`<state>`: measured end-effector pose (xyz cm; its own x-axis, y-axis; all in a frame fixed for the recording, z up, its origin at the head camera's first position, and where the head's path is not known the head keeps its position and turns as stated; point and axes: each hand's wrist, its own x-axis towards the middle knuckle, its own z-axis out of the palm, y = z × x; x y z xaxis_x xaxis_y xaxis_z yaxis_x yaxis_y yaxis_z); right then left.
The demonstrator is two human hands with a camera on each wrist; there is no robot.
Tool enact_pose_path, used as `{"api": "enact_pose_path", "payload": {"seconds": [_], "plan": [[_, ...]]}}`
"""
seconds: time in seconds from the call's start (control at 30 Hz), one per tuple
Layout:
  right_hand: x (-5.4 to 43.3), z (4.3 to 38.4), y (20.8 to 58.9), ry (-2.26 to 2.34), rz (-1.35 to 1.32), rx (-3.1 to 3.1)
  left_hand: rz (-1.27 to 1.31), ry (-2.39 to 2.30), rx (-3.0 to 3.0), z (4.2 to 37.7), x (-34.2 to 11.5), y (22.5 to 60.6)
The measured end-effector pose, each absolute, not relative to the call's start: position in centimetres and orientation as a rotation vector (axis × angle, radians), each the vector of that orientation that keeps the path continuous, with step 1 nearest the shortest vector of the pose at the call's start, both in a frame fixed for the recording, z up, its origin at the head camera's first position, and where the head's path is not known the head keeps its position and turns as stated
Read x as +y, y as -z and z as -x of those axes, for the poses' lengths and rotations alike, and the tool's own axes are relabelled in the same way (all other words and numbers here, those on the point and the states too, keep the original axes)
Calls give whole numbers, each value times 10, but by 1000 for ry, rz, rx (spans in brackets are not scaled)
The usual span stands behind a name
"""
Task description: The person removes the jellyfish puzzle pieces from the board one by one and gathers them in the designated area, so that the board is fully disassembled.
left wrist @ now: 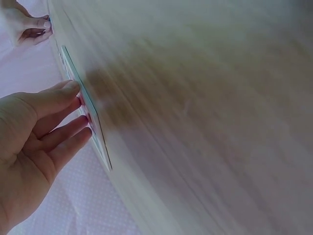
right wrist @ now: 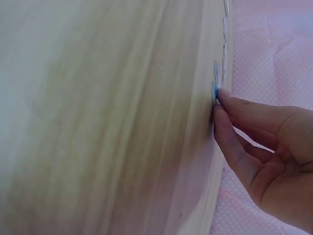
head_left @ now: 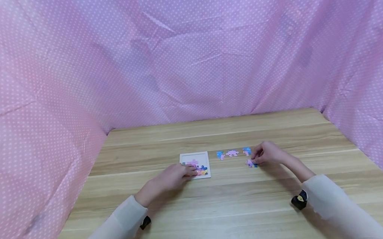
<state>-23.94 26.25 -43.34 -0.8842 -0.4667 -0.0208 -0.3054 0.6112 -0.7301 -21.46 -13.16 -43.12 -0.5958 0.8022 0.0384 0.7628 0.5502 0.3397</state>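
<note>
A white-framed jigsaw tray [head_left: 209,167] lies on the table, with joined colourful pieces along its lower part and bare white backing above. My left hand [head_left: 177,174] rests its fingertips on the tray's lower area; in the left wrist view the thumb [left wrist: 56,98] touches the frame's near edge and the fingers are loosely extended. To the right, my right hand [head_left: 269,153] pinches a pink-and-blue puzzle piece [head_left: 250,163] between thumb and fingertips, at table level. The right wrist view shows the piece's blue edge [right wrist: 214,90] at the fingertips; the fingers partly hide it.
Three loose pieces lie in a row between tray and right hand: a blue-and-pink one [head_left: 220,155], a pink one [head_left: 232,153] and another blue-and-pink one [head_left: 246,150]. The wooden table [head_left: 219,211] meets a pink dotted curtain [head_left: 188,78] at its back and sides.
</note>
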Motion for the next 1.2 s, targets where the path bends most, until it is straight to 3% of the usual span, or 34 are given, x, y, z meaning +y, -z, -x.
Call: {"api": "enact_pose_path", "payload": {"seconds": [0.37, 1.2], "plan": [[253, 248, 423, 1096, 681, 2619, -1322, -500, 2630, 213, -135, 432], [175, 270, 420, 1071, 829, 2538, -1263, -571, 2686, 211, -140, 430]]}}
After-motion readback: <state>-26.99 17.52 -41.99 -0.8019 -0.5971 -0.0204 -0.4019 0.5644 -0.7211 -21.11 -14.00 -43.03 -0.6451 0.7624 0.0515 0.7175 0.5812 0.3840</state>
